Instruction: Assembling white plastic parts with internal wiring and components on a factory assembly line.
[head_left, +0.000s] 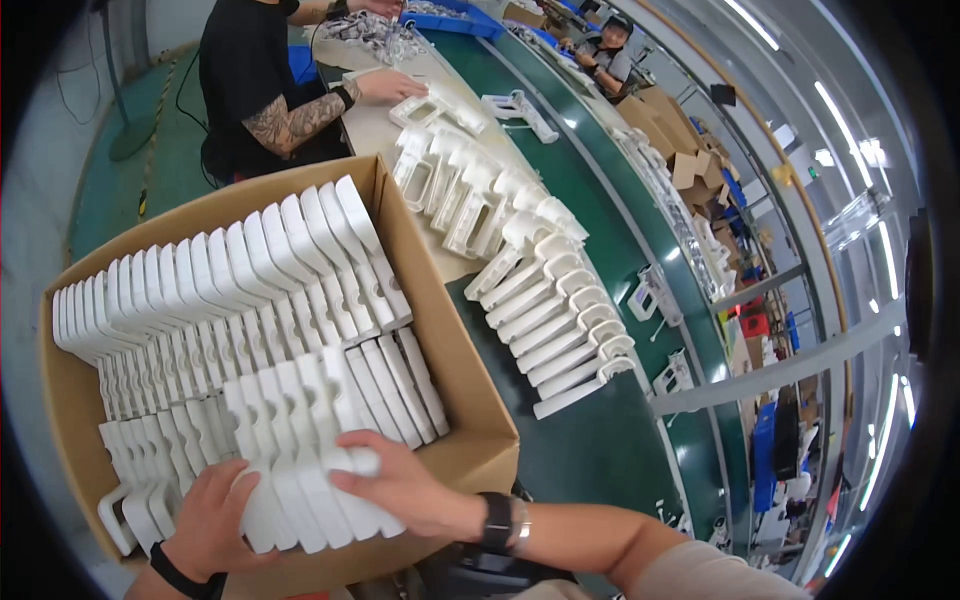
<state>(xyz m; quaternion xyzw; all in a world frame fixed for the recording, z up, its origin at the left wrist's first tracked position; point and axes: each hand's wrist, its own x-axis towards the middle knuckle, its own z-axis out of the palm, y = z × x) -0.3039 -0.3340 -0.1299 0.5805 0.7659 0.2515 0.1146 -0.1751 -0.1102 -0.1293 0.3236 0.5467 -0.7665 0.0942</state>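
A row of several white plastic housings is pressed between my two hands at the near side of an open cardboard box. My left hand grips the left end of the row, thumb and fingers closed against it. Against the right end, my right hand is closed, thumb on the near side and fingers over the top. Behind them in the box, a long row of like white housings stands on edge, packed closely. More housings lean beside my left hand. The undersides of the held housings are hidden.
Right of the box, several white handle-shaped shells lie in rows on a table beside a green conveyor. A co-worker's hand touches shells at the far end. A metal bar crosses at the right.
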